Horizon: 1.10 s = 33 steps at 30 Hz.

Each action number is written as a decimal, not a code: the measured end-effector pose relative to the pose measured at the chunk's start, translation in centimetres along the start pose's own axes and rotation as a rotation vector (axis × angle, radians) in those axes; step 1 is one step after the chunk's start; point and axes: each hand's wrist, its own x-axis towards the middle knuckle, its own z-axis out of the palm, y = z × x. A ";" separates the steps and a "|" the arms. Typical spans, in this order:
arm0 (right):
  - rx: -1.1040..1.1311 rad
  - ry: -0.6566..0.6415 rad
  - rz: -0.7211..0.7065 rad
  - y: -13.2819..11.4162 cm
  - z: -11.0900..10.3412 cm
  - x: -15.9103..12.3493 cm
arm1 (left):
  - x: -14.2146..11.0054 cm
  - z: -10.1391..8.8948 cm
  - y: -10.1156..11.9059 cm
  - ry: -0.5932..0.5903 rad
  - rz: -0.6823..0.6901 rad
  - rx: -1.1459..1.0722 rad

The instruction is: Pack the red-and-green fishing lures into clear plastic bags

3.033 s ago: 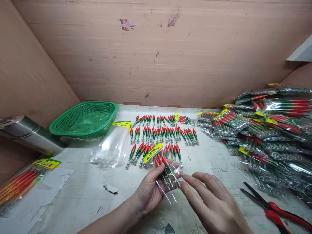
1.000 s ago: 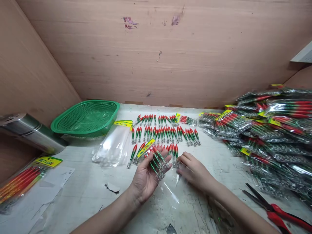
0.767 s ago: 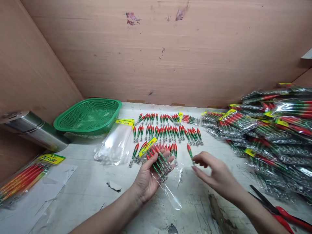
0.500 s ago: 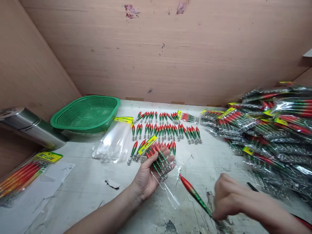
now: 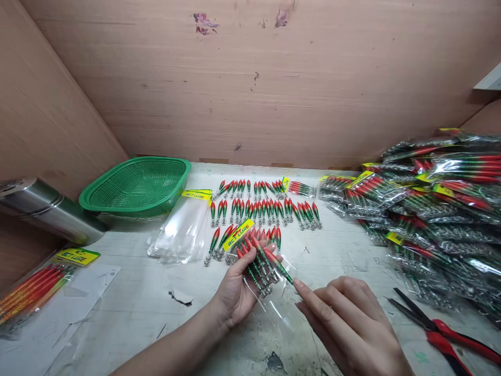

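Note:
My left hand (image 5: 235, 295) grips a clear plastic bag (image 5: 279, 316) with a yellow "BCT LURE" header, its thumb over several red-and-green fishing lures inside. Between the thumb and fingers of my right hand (image 5: 348, 318) is the hooked end of one more fishing lure (image 5: 279, 265), its red tip at the bag beside the other lures. Whether that tip is inside the plastic I cannot tell. Behind my left hand, loose lures (image 5: 260, 213) lie in rows on the white table (image 5: 172, 334).
At the left stand a green basket (image 5: 133, 211) and a steel flask (image 5: 50, 209). Flat bags (image 5: 180, 230) lie near the basket, a packet of orange lures (image 5: 35, 287) at far left. Filled packets (image 5: 430, 209) pile up at right, above red-handled scissors (image 5: 442, 329).
My right hand has moved left and inward, bringing the single lure from beside the bag to its lures. The scissors now show at the right. My left hand stays nearly in place.

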 end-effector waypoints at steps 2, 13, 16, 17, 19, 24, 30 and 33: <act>-0.013 -0.034 -0.008 -0.2 0.1 -0.3 | 0.0 -0.1 0.0 0.001 0.007 0.003; -0.039 0.014 0.104 -0.4 0.7 0.2 | 0.1 -0.2 -0.3 -0.017 -0.012 0.010; -0.053 0.027 0.106 -0.5 1.2 0.3 | -0.1 -0.2 -0.5 -0.024 -0.038 0.012; -0.056 0.026 0.109 -0.6 1.3 0.4 | -0.1 -0.2 -0.5 -0.030 -0.043 0.016; -0.056 0.020 0.117 -0.6 1.6 0.4 | -0.3 -0.2 -0.6 -0.043 -0.053 0.028; -0.043 0.120 0.122 -0.7 1.7 0.4 | -0.2 -0.3 -0.6 -0.048 -0.067 0.074; -0.031 0.121 0.105 -0.7 2.0 0.4 | -0.1 -0.3 -0.7 -0.043 -0.048 0.094; -0.024 0.121 0.115 -0.7 2.0 -0.1 | -0.1 -0.4 -0.7 -0.027 -0.047 0.084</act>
